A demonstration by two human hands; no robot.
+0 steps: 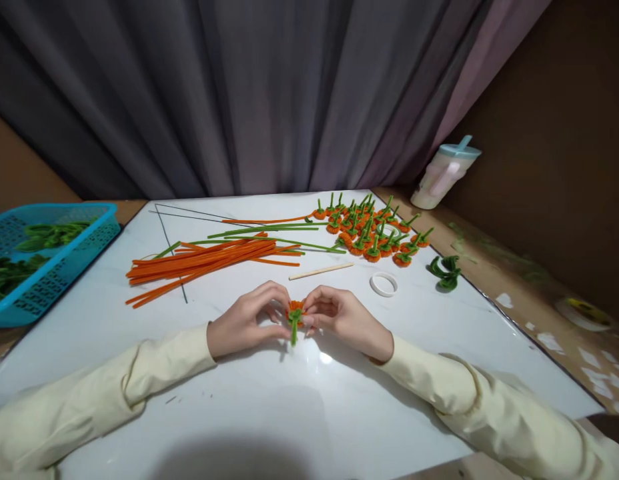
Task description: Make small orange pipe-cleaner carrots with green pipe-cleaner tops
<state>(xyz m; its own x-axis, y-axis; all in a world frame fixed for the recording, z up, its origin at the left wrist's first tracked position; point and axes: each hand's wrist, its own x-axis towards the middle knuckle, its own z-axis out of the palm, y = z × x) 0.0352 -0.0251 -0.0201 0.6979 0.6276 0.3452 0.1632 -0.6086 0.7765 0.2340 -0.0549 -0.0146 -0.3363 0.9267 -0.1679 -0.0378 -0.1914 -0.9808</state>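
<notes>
Between my two hands is a small orange pipe-cleaner pumpkin point(295, 313) with a green stem pointing down toward me. My left hand point(252, 317) pinches its left side, thumb and fingers closed around the edge. From the right, my right hand point(342, 317) grips the other side with bent fingers. Beyond them lies a thin wooden stick point(321, 271), near a white tape ring point(384, 285). A bundle of orange pipe cleaners point(204, 262) is spread behind my left hand, with several green pipe cleaners point(269, 229) farther back.
Several finished orange pumpkins with green stems point(372, 252) stand at the back right. Curled dark green pieces point(445, 272) lie near the right edge. A blue basket point(92, 267) holds green pieces at left. A lidded tumbler point(444, 175) and paper scraps point(549, 342) are at right.
</notes>
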